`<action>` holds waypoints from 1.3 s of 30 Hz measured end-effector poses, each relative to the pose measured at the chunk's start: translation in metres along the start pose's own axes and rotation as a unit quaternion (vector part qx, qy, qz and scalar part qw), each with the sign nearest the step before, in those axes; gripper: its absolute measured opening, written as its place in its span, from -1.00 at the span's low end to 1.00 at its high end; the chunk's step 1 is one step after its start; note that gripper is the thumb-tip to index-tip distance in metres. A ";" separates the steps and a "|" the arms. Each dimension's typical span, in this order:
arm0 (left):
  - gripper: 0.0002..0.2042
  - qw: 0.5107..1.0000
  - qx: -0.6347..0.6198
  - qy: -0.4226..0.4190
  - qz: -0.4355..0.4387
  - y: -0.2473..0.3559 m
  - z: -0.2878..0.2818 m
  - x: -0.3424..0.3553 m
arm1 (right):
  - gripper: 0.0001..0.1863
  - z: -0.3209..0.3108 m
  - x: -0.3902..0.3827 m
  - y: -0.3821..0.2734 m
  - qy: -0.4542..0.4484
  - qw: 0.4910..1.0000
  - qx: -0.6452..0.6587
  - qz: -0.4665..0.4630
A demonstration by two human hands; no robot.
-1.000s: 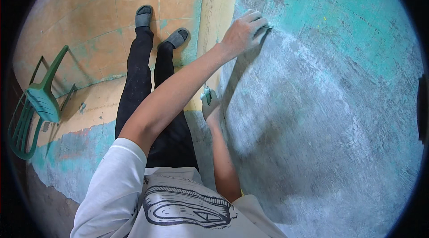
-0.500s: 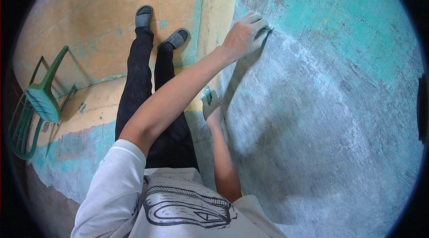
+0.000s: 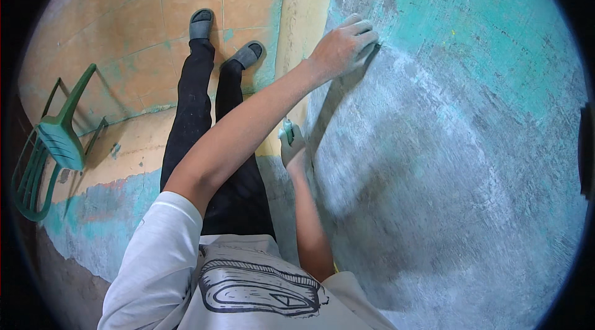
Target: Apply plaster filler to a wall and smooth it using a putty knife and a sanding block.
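Observation:
My left arm crosses over my body to the wall, where my left hand presses against its scraped surface. The fingers are bent and dusty. A thin dark edge shows under the fingertips, but what they grip, if anything, is hidden. Lower down, close to the wall, my right hand is closed around a small pale-green tool with a dark slot along it. Its kind cannot be made out. The wall is grey and whitish around my hands, with turquoise paint at the upper right.
A green plastic chair stands at the left. Orange tiles with turquoise smears lie under my grey slippers. A yellowish strip runs between tiles and wall. Worn blue paint covers the lower left surface.
My left hand has shifted slightly right and down along the wall, its fingers spreading a little. My right hand holds the pale-green tool nearly in the same place.

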State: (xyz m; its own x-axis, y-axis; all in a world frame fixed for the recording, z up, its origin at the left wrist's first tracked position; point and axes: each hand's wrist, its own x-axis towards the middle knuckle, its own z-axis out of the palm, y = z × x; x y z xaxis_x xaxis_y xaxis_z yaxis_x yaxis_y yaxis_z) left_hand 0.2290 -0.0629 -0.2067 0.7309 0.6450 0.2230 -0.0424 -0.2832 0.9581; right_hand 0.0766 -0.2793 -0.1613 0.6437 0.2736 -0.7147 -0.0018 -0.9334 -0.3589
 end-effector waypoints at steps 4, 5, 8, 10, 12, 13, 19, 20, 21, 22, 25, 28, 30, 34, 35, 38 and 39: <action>-0.85 1.000 0.008 -0.003 0.015 0.008 0.002 0.002 | -0.73 -0.002 0.000 0.001 -0.018 0.999 0.009 0.042; -0.85 1.000 -0.005 -0.001 0.029 0.012 0.001 0.003 | -0.73 -0.001 -0.001 0.002 -0.007 1.000 0.005 0.025; -0.85 1.000 0.007 0.006 0.000 0.001 0.000 0.003 | -0.72 -0.001 -0.001 0.003 -0.013 1.000 -0.001 0.023; -0.85 1.000 0.005 -0.001 -0.001 0.001 -0.001 0.001 | -0.72 -0.002 -0.002 -0.004 -0.024 0.999 0.013 0.036; -0.86 1.000 -0.005 -0.007 -0.001 0.007 0.000 0.003 | -0.71 -0.005 -0.002 -0.003 -0.028 0.998 0.024 0.051; -0.86 1.000 -0.010 0.001 0.006 0.010 0.001 0.004 | -0.70 -0.003 -0.001 0.003 -0.013 0.999 0.017 0.031; -0.86 1.000 0.000 0.006 0.008 0.015 0.001 0.007 | -0.69 -0.006 0.000 0.003 -0.023 0.999 0.002 0.034; -0.86 1.000 -0.025 0.003 0.011 0.019 0.001 0.007 | -0.68 -0.007 -0.002 0.001 -0.021 0.999 -0.014 0.028; -0.86 1.000 -0.026 0.003 0.011 0.017 0.001 0.005 | -0.68 -0.008 -0.003 -0.001 -0.021 0.999 -0.014 0.029; -0.87 1.000 -0.019 0.002 0.001 0.013 0.002 0.002 | -0.68 -0.009 -0.004 -0.004 -0.029 0.999 -0.012 0.042; -0.87 1.000 -0.003 0.003 -0.010 0.000 0.000 0.000 | -0.68 -0.006 -0.002 -0.004 -0.036 0.999 0.000 0.040; -0.86 1.000 -0.025 0.001 -0.004 0.013 0.003 0.006 | -0.68 -0.009 -0.001 0.001 -0.025 0.999 -0.003 0.037; -0.85 0.999 -0.044 0.003 0.005 0.013 0.003 0.005 | -0.68 -0.009 -0.001 -0.001 -0.022 0.999 -0.014 0.037; -0.85 0.999 -0.018 0.000 -0.041 -0.001 0.000 -0.004 | -0.69 -0.008 0.003 -0.010 -0.053 0.997 -0.021 0.053; -0.86 0.999 -0.018 0.010 -0.041 0.004 -0.001 -0.002 | -0.69 -0.011 0.002 -0.009 -0.050 0.997 -0.014 0.050; -0.86 0.996 -0.074 0.028 -0.029 0.022 0.003 0.008 | -0.68 -0.008 0.006 0.007 -0.048 0.997 -0.053 0.044; -0.86 0.997 -0.064 0.016 -0.043 0.022 0.003 0.006 | -0.68 -0.007 0.006 0.008 -0.049 0.996 -0.054 0.043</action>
State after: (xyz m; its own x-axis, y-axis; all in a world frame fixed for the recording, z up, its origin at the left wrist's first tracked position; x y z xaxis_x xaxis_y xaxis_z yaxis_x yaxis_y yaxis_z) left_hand 0.2343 -0.0670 -0.1851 0.7129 0.6864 0.1433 -0.0697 -0.1340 0.9885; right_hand 0.0863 -0.2865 -0.1641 0.5668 0.2071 -0.7974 0.0310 -0.9726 -0.2306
